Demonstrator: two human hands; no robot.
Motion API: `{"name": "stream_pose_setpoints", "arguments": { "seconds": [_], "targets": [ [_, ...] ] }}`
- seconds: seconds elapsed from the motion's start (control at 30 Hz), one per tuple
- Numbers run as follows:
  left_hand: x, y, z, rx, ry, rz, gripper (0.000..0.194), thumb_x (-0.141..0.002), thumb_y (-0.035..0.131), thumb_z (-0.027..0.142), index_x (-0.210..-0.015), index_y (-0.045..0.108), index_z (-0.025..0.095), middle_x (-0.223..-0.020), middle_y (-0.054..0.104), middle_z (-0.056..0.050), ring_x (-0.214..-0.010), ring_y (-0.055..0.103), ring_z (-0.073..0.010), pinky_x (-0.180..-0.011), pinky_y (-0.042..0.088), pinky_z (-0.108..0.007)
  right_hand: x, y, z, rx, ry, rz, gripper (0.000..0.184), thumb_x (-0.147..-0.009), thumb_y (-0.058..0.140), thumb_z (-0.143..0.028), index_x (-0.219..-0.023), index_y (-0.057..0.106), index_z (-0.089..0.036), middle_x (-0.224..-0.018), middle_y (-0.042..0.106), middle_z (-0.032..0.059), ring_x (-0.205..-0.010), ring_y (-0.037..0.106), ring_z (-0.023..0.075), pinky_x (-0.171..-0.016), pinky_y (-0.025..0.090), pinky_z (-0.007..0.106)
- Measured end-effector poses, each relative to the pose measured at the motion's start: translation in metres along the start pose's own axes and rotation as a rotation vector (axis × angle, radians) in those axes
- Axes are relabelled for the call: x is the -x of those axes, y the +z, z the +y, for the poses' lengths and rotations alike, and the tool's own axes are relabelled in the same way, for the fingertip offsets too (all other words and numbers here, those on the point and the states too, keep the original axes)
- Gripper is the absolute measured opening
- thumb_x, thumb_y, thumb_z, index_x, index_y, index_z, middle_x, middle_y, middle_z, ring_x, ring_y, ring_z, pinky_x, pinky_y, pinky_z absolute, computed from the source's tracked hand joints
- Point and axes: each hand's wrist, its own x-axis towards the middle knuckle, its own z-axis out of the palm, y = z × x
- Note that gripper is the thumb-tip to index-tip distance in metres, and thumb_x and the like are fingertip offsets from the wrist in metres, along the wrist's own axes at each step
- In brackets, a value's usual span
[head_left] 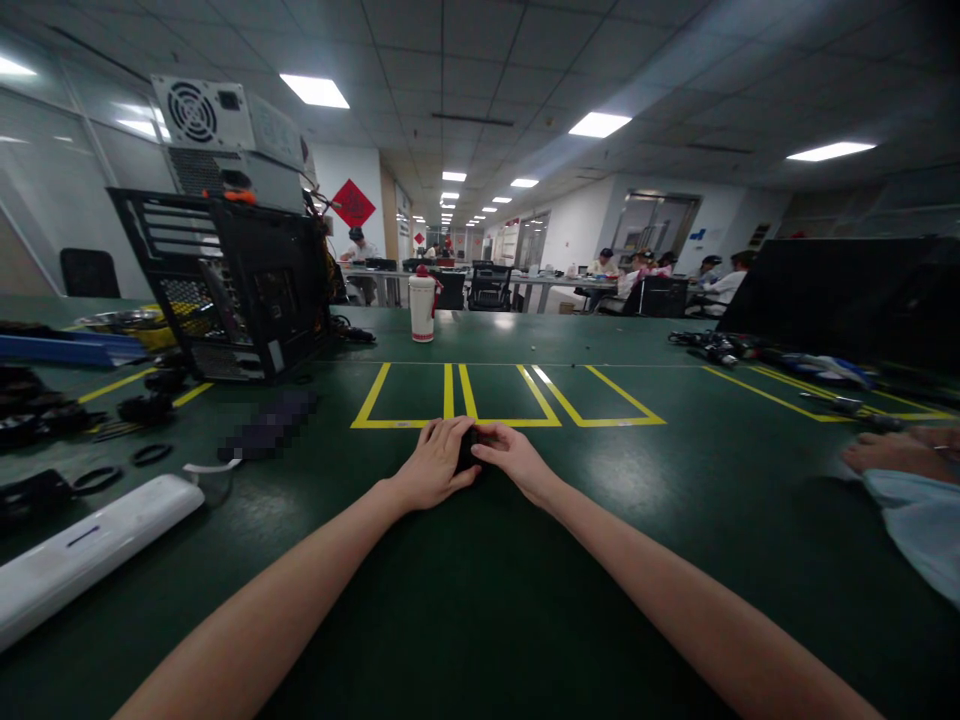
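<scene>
Both my hands meet at the middle of the green table (480,600), just in front of the yellow taped boxes (495,395). My left hand (435,462) and my right hand (514,460) are curled around a small black object (468,447) that shows only as a dark sliver between the fingers. What the object is cannot be made out. Both forearms stretch out from the bottom of the view.
A black open computer case (232,285) with a grey power supply (225,135) on top stands at the back left. Black rings and parts (90,440) and a white bar (90,550) lie at the left. A white bottle (422,305) stands behind. Another person's hand (900,452) rests at the right edge.
</scene>
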Motion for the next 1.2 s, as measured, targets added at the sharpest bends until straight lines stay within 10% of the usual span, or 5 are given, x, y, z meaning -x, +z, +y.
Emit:
{"name": "stream_pose_setpoints", "arguments": {
  "seconds": [1.2],
  "targets": [
    [0.0001,-0.0022,0.0014,0.013,-0.007,-0.019,0.057,-0.077,0.048,0.033,-0.124,0.019,0.018,-0.121,0.037,-0.011,-0.114,0.035,-0.0239,-0.097,0.023,-0.045,0.0025,0.0029,-0.0051,0.022,-0.045,-0.012,0.030,-0.061,0.065,-0.027,-0.088,0.054,-0.021,-0.095,0.057,0.0007,-0.091,0.054,0.0141,-0.087,0.038,0.033]
  ]
}}
